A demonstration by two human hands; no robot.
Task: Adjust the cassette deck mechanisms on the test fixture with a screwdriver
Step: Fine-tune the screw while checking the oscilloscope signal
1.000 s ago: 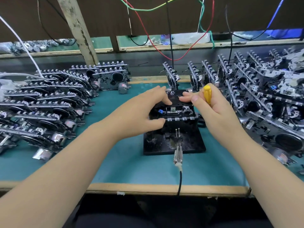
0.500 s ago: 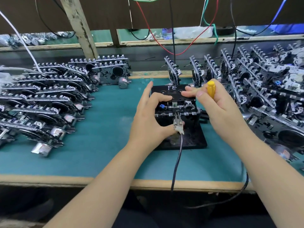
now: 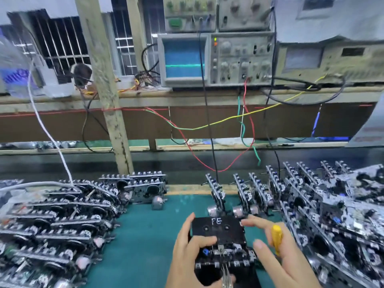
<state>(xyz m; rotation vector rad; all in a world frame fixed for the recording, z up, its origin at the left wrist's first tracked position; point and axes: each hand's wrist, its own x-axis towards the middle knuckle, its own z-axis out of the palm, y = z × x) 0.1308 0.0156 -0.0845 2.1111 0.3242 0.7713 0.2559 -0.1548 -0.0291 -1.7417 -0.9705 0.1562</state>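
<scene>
Cassette deck mechanism [image 3: 225,253] seated on black test fixture [image 3: 218,230], bench front: left hand [image 3: 188,254] gripping fixture, right hand [image 3: 276,252] curled round yellow screwdriver [image 3: 277,239], forefinger extended; reading oscilloscope [image 3: 184,60] step; next, likely tip to adjustment screw.

The scene is evenly and fairly brightly lit from above, with soft, weak shadows on the green mat [image 3: 145,235]. The oscilloscope [image 3: 216,59] screen glows blue with a green trace. Motion blur smears everything, strongest left of the oscilloscope at the frame's edge, where a pale shape dissolves. Wide-angle distortion bows the shelf below the oscilloscope and tilts the wooden post [image 3: 104,90]. Metal parts on the mat glint.
</scene>
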